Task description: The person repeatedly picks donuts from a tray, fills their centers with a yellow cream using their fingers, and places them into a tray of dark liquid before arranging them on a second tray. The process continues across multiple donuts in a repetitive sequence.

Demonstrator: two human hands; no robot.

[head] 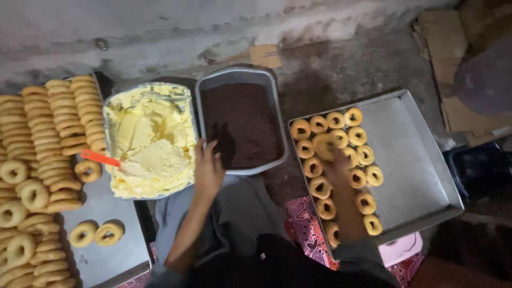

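Observation:
My left hand (207,168) rests with fingers apart on the near left rim of a grey tray of dark brown sprinkles (241,121), holding nothing. My right hand (335,166) reaches into a large metal tray (421,160) and holds a ring doughnut (325,146) among several plain doughnuts laid in rows on its left side. A tub of pale yellow cream (152,140) sits left of the sprinkle tray, with an orange-handled spreader (100,158) stuck in it.
A metal tray (109,256) at the far left carries stacked rows of several plain doughnuts (50,133) and a few loose ones. Cardboard (453,69) lies at the upper right. A patterned cloth (304,224) lies under the right tray near my lap.

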